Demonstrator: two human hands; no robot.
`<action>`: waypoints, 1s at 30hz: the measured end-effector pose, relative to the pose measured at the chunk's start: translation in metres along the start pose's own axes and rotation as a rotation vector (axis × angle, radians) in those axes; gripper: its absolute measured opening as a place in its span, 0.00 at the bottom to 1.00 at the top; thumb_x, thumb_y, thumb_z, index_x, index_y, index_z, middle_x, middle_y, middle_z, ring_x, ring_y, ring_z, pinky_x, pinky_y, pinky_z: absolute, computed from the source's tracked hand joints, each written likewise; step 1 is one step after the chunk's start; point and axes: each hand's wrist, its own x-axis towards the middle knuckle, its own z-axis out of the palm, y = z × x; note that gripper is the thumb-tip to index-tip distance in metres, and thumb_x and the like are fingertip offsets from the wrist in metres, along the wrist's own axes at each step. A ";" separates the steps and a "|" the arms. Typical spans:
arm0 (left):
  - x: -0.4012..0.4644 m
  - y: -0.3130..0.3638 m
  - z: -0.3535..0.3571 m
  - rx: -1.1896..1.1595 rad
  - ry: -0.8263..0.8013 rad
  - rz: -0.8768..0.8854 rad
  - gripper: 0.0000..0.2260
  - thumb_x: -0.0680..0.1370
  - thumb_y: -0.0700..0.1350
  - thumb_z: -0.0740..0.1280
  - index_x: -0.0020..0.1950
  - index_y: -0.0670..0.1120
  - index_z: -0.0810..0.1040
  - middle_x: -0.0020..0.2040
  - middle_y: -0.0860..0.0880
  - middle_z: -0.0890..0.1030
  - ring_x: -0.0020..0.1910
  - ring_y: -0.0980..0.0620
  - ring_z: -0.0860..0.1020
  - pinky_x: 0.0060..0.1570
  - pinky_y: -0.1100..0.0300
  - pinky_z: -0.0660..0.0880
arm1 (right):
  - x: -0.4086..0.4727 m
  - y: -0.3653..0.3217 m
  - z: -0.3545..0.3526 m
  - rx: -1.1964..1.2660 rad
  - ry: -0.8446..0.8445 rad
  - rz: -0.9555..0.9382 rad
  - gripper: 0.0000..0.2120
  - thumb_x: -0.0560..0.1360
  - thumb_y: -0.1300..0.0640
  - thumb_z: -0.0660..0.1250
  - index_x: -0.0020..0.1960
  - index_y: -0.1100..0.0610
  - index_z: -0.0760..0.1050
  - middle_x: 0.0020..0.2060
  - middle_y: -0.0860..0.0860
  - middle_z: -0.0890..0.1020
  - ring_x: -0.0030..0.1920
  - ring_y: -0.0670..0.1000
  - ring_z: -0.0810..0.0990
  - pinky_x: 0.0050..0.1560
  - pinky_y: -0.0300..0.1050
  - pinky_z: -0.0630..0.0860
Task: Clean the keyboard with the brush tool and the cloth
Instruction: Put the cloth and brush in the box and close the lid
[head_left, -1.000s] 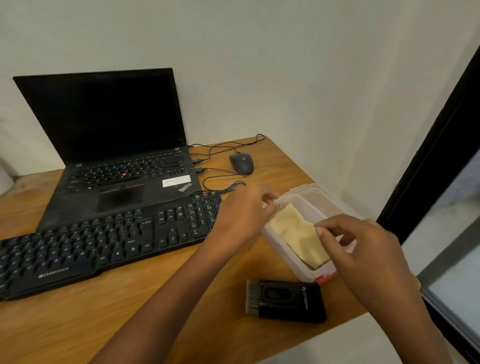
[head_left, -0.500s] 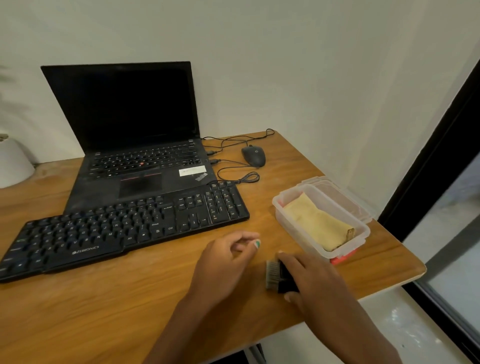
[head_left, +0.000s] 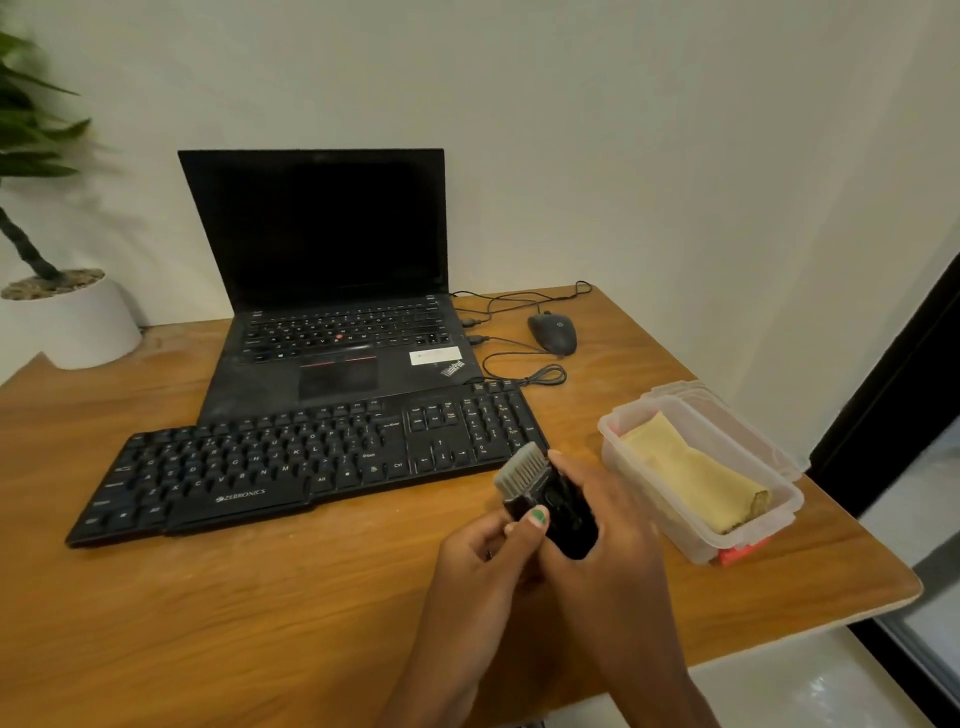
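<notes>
A black keyboard (head_left: 311, 457) lies on the wooden desk (head_left: 208, 623) in front of a laptop. The black brush tool (head_left: 550, 493), with grey bristles pointing up and left, is held above the desk just right of the keyboard's numeric pad. My right hand (head_left: 618, 540) grips its body from the right and below. My left hand (head_left: 493, 561) holds its near side, with the thumb on top. A yellow cloth (head_left: 685, 478) lies folded in a clear plastic box (head_left: 779, 514) to the right.
An open black laptop (head_left: 332, 291) stands behind the keyboard. A mouse (head_left: 552, 332) and its cables lie at the back right. A white plant pot (head_left: 67, 322) sits at the far left. The desk's right edge is close to the box.
Both hands left the box and cloth, my right hand picked the brush tool up off the desk, and both hands now hold it raised near the keyboard's right end.
</notes>
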 end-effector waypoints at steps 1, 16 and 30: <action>0.000 0.002 -0.003 0.001 0.014 0.016 0.09 0.79 0.46 0.65 0.54 0.46 0.82 0.45 0.47 0.86 0.45 0.51 0.84 0.40 0.63 0.78 | 0.001 0.000 0.002 0.006 -0.031 -0.018 0.23 0.70 0.48 0.65 0.65 0.43 0.68 0.53 0.34 0.73 0.57 0.43 0.72 0.56 0.55 0.73; -0.004 0.024 -0.023 0.091 -0.098 0.155 0.11 0.79 0.43 0.63 0.59 0.46 0.79 0.49 0.50 0.85 0.49 0.53 0.84 0.45 0.55 0.82 | 0.006 -0.002 0.001 0.778 -0.443 0.533 0.22 0.65 0.34 0.65 0.53 0.45 0.78 0.49 0.53 0.83 0.51 0.55 0.82 0.49 0.54 0.80; -0.004 0.025 -0.027 0.120 -0.139 0.221 0.14 0.77 0.47 0.62 0.61 0.48 0.79 0.50 0.48 0.85 0.49 0.51 0.84 0.42 0.56 0.81 | 0.009 -0.011 -0.002 0.878 -0.407 0.454 0.12 0.71 0.44 0.64 0.50 0.45 0.80 0.44 0.55 0.83 0.46 0.56 0.83 0.38 0.50 0.80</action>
